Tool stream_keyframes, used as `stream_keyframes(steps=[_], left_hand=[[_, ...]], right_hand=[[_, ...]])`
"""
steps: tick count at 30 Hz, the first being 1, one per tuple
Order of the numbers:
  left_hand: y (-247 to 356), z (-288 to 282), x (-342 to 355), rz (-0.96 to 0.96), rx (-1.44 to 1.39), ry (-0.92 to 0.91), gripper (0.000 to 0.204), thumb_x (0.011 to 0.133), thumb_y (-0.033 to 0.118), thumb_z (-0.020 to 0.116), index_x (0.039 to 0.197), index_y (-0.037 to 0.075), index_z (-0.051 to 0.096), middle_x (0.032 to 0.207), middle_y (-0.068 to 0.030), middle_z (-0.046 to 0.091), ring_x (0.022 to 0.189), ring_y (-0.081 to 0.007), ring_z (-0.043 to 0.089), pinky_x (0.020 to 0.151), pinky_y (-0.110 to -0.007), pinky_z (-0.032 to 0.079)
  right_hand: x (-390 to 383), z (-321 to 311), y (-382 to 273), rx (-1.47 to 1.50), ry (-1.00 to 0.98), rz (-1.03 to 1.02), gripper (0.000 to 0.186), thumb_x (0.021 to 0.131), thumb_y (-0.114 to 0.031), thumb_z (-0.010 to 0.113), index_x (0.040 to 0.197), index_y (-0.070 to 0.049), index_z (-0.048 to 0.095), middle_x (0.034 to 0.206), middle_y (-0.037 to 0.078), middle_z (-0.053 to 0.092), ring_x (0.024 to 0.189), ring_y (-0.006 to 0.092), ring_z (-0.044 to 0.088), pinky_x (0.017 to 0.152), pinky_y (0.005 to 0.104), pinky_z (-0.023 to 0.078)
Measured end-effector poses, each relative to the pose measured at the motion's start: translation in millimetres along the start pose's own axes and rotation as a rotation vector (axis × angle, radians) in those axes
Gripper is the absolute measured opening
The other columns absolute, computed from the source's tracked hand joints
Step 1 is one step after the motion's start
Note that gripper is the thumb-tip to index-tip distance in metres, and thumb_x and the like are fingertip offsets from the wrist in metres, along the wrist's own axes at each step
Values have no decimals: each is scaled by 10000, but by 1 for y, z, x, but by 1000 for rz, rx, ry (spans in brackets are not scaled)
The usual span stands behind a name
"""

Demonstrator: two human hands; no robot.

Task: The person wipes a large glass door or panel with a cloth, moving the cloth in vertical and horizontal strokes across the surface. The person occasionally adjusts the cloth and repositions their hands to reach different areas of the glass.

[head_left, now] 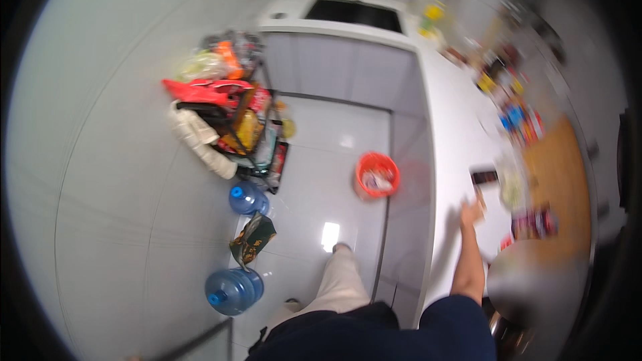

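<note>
My right hand point(473, 211) reaches out over the white counter point(455, 140) on the right. At least one finger stretches toward a dark phone point(485, 177) lying on the counter just beyond it. Whether the fingertip touches the phone I cannot tell, as the hand is slightly blurred. Nothing shows in its grasp. To the right of the hand are a pale plastic bag point(512, 187) and a purple-pink package point(533, 224). My left hand does not show.
An orange-red bucket point(377, 175) with waste inside stands on the floor by the cabinets. Along the left wall are a loaded rack point(241, 120), two blue water jugs point(234, 291) and a dark green bag point(253, 239). A dark hob or sink point(354, 15) sits at the far end.
</note>
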State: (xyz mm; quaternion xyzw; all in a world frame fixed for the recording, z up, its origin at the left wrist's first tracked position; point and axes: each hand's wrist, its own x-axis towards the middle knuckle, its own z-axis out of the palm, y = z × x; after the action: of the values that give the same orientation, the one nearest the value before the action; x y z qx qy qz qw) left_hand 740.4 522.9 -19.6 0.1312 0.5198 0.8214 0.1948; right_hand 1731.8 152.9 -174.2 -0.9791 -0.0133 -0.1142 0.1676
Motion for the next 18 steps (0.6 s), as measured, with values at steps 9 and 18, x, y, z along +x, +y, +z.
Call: stream_keyframes(steps=[9, 18], left_hand=[[5, 154, -186, -194, -99, -38, 344, 876, 317, 463, 1128, 84, 455, 1204, -67, 455, 1091, -222, 429, 983, -423, 373], [-5, 129, -209, -122, -118, 41, 393, 898, 511, 476, 1077, 161, 483, 1121, 8, 490, 1008, -173, 461, 921, -392, 423]], right_hand=[[136, 42, 56, -315, -223, -47, 591, 919, -427, 462, 1433, -190, 291, 1329, 18, 531, 1279, 261, 344, 967, 553, 269], [179, 41, 60, -369, 242, -224, 539, 926, -287, 536, 1380, -38, 385, 1269, 181, 534, 1114, 353, 531, 913, 463, 433]])
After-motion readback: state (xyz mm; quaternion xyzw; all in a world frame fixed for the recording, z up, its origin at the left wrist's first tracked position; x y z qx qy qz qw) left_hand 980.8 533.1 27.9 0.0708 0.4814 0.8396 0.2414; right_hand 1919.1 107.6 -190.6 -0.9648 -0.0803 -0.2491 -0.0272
